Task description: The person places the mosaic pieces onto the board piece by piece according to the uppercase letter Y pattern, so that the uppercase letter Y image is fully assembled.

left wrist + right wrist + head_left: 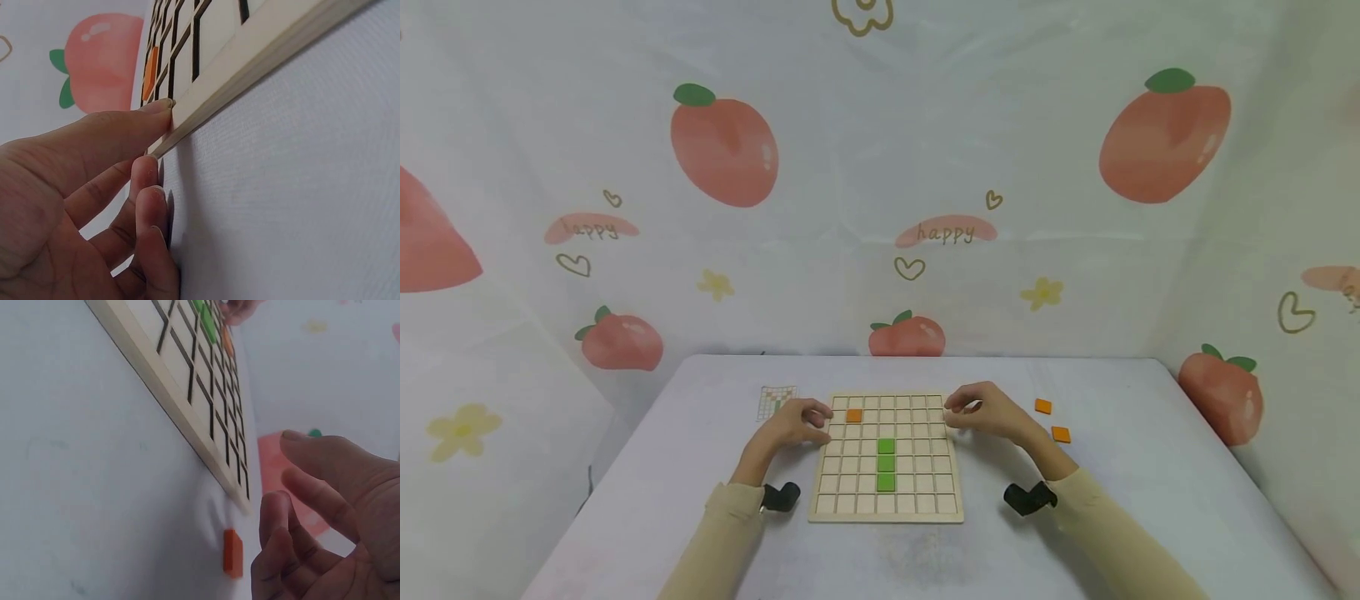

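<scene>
A square wooden grid board (886, 517) lies flat on the white table. One orange tile (854, 415) sits in its upper left part, and three green tiles (886, 463) form a column near the middle. At the board's left edge, my left hand (792, 423) touches the frame with its thumb (140, 125); the other fingers bend loosely beside it. My right hand (988, 410) is by the upper right edge, thumb and fingers apart with nothing between them. In the right wrist view, a loose orange tile (233, 553) lies on the table near those fingers.
Two orange tiles (1052, 420) lie on the table right of my right hand. A small printed grid card (772, 401) is behind my left hand, partly covered by it. A white curtain with peach prints (724, 152) hangs behind the table (1150, 467).
</scene>
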`<action>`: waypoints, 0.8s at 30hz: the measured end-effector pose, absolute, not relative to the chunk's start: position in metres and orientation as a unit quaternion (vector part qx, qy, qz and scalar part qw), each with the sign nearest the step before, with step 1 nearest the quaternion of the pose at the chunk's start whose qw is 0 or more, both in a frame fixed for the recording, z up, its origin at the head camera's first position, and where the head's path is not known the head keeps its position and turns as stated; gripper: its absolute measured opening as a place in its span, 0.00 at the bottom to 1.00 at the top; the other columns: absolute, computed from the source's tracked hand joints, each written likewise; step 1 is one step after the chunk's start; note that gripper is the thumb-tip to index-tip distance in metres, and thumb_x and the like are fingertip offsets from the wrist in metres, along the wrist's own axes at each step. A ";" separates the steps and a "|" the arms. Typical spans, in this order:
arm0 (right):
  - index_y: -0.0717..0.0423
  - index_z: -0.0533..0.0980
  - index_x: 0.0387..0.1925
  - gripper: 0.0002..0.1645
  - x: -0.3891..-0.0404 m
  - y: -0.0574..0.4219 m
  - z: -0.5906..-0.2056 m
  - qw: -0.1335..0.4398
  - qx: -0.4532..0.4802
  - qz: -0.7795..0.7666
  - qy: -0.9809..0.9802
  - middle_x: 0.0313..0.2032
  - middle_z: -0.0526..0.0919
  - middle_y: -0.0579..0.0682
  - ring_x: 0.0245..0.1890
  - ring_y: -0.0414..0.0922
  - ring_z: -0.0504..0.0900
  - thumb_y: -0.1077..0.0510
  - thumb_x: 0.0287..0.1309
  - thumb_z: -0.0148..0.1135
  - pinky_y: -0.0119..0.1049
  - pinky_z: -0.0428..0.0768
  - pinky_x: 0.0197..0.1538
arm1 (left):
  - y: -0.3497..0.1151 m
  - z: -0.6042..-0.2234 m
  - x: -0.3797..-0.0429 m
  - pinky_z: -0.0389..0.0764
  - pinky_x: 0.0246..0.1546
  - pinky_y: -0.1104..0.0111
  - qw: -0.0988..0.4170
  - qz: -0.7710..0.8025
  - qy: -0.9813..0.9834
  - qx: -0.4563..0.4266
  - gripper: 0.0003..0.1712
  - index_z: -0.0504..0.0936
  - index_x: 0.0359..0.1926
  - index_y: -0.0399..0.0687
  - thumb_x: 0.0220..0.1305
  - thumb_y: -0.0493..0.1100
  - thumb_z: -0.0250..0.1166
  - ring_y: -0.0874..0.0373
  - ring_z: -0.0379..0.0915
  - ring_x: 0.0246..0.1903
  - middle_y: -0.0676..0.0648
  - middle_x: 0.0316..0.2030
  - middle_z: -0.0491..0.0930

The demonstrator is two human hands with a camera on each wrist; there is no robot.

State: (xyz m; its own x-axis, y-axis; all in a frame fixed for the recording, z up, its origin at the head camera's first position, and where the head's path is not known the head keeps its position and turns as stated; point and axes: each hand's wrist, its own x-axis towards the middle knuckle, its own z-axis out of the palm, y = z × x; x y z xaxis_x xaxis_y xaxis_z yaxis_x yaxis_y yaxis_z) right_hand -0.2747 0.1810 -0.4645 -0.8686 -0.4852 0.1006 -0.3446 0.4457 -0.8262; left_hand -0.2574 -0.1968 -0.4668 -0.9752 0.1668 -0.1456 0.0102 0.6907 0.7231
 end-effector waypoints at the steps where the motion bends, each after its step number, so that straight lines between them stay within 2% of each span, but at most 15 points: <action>1: 0.61 0.84 0.42 0.13 -0.275 0.185 -0.465 0.072 -0.245 -0.466 0.847 0.36 0.84 0.49 0.40 0.48 0.78 0.60 0.57 0.75 0.43 0.78 0.45 | -0.197 -0.467 -0.257 0.76 0.40 0.58 0.100 0.391 0.914 0.047 0.21 0.85 0.47 0.39 0.50 0.32 0.79 0.52 0.74 0.36 0.47 0.35 0.80; 8: 0.67 0.82 0.47 0.20 -0.278 0.207 -0.464 0.081 -0.203 -0.486 0.846 0.41 0.82 0.56 0.37 0.51 0.84 0.60 0.56 0.76 0.44 0.79 0.41 | -0.198 -0.469 -0.258 0.76 0.41 0.58 0.100 0.392 0.913 0.049 0.21 0.85 0.46 0.40 0.49 0.32 0.79 0.53 0.74 0.36 0.48 0.34 0.80; 14: 0.69 0.80 0.48 0.23 -0.280 0.213 -0.467 0.088 -0.193 -0.493 0.844 0.44 0.79 0.63 0.40 0.52 0.81 0.63 0.52 0.77 0.40 0.78 0.41 | -0.200 -0.469 -0.258 0.76 0.41 0.58 0.099 0.393 0.913 0.051 0.20 0.85 0.46 0.41 0.49 0.32 0.79 0.53 0.74 0.35 0.48 0.33 0.80; 19: 0.68 0.80 0.47 0.25 -0.284 0.212 -0.473 0.089 -0.187 -0.474 0.856 0.40 0.78 0.60 0.34 0.49 0.77 0.64 0.48 0.80 0.37 0.76 0.34 | -0.200 -0.470 -0.259 0.76 0.41 0.58 0.097 0.394 0.913 0.054 0.21 0.85 0.46 0.40 0.49 0.32 0.79 0.53 0.74 0.36 0.48 0.33 0.80; 24: 0.65 0.80 0.47 0.26 -0.287 0.211 -0.476 0.091 -0.183 -0.447 0.871 0.40 0.80 0.56 0.34 0.48 0.75 0.62 0.46 0.81 0.38 0.76 0.33 | -0.199 -0.470 -0.260 0.76 0.41 0.58 0.098 0.395 0.912 0.054 0.21 0.85 0.46 0.40 0.49 0.32 0.79 0.53 0.74 0.36 0.48 0.34 0.80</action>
